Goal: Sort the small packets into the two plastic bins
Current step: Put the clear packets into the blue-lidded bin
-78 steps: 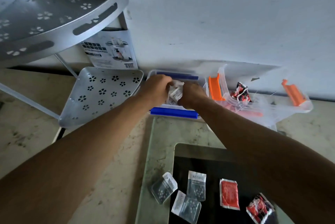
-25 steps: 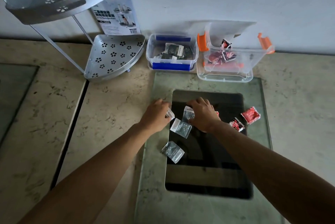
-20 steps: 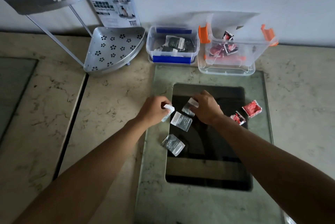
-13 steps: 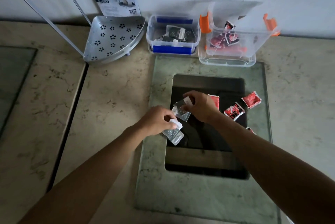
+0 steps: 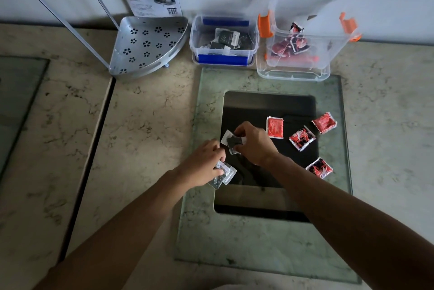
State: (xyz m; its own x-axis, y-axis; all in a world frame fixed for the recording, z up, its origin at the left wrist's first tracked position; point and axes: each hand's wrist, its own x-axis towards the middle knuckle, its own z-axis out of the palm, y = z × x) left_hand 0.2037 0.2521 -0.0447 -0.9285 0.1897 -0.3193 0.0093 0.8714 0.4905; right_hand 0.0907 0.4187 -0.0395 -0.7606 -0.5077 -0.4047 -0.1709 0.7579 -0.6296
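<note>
risks, largest first. the counter carries a glass plate with a dark panel in its middle; the clear packets read poorly against that panel, so one left behind could be missed. the blue bin and the orange bin stand side by side at the wall, nearly touching, so a loose toss could put a packet in the wrong one. the orange bin sits tilted on its lid and may tip if knocked.

each hand seems to hold more than one packet. the film looks slick; the judgement is that a stacked pinch could shed one on the lift.

positions. left hand is closed on clear packets at the panel's left edge. right hand is closed on another clear packet, just beside the left hand. exact count in either hand: cannot tell. four red packets lie loose to the right of the right hand, near but not touched. both bins are well apart from the hands, beyond the plate. blue bin already holds clear packets, orange bin red ones.
</note>
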